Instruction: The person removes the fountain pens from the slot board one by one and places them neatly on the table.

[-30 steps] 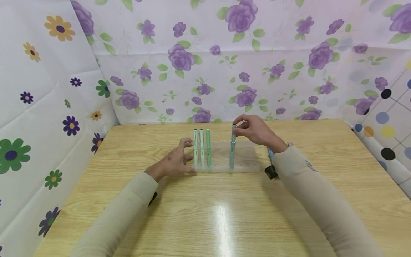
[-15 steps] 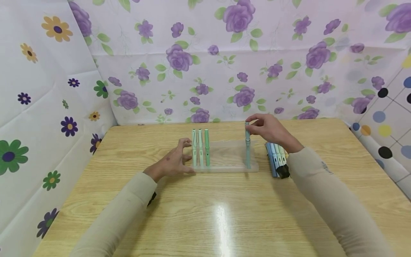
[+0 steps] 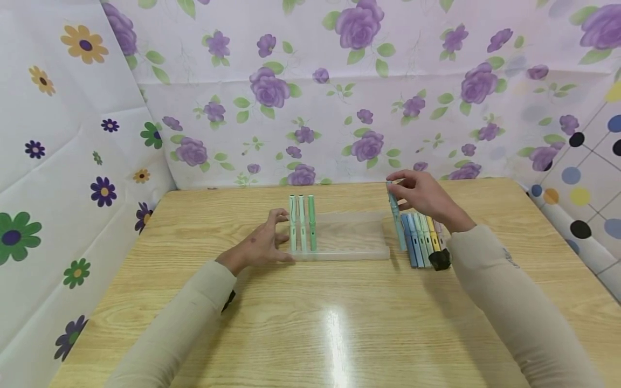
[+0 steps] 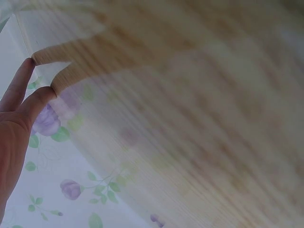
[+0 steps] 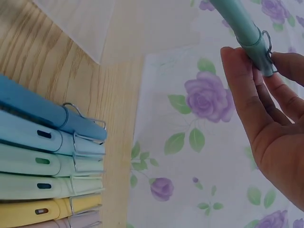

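A clear plastic pen stand (image 3: 346,256) sits mid-table with two pale mint pens (image 3: 302,223) and a green pen (image 3: 312,223) upright at its left end. My left hand (image 3: 259,242) grips that end, thumb at the front corner and fingers behind; in the left wrist view its fingertips (image 4: 51,91) meet a clear surface that mirrors them. Just past the stand's right end, my right hand (image 3: 424,195) pinches a teal pen (image 3: 397,222) by the clip end of its cap. The pen hangs slightly tilted, its lower end toward the right.
Right of the stand, a row of capped pens lies side by side, including a dark blue pen (image 5: 47,109), a light blue pen (image 5: 28,133) and a yellow pen (image 5: 42,209). A black wrist device (image 3: 440,260) overlaps their near ends. A floral sheet (image 3: 315,97) hangs behind the table.
The right hand has carried the teal pen rightward, from over the stand to beyond its right end, and the pen has tilted. More of the lying pens show. The left hand stays put.
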Motion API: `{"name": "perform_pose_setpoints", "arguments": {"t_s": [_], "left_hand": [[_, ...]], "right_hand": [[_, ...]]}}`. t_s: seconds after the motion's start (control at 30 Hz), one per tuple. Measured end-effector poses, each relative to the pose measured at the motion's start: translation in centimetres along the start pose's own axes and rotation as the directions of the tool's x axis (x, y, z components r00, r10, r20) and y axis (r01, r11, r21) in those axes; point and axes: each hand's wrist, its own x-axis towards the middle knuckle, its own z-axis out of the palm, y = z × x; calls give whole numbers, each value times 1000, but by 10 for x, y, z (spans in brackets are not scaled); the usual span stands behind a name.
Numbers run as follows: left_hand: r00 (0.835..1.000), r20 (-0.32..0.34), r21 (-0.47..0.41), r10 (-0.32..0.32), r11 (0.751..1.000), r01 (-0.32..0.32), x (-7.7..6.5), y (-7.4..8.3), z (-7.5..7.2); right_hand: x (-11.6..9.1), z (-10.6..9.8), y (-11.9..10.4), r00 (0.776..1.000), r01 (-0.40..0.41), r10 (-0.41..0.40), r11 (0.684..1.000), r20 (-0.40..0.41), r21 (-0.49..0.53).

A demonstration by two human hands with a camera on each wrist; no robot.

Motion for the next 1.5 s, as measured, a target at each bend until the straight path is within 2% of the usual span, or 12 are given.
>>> {"name": "perform_pose_setpoints", "arguments": {"t_s": [0.47,0.83,1.17,1.5], "left_hand": [[1000,-2,9,18,1000,-18,0,0,-1],[1000,6,-12,-9,1000,9,0,0,0],[1000,10,-16,-4,1000,4,0,-2,-1],[1000,14,-23,-10,1000,10,0,-2,-1]], "right_hand": [[-10,-13,18,999,-47,47,999,-15,-3],[-19,-26,33,996,-88,88,996,-30,-29],[-22,-39,52,994,-102,101,993,-31,-58],[-27,-47,65,989,-142,141,989,-34,-31]]}}
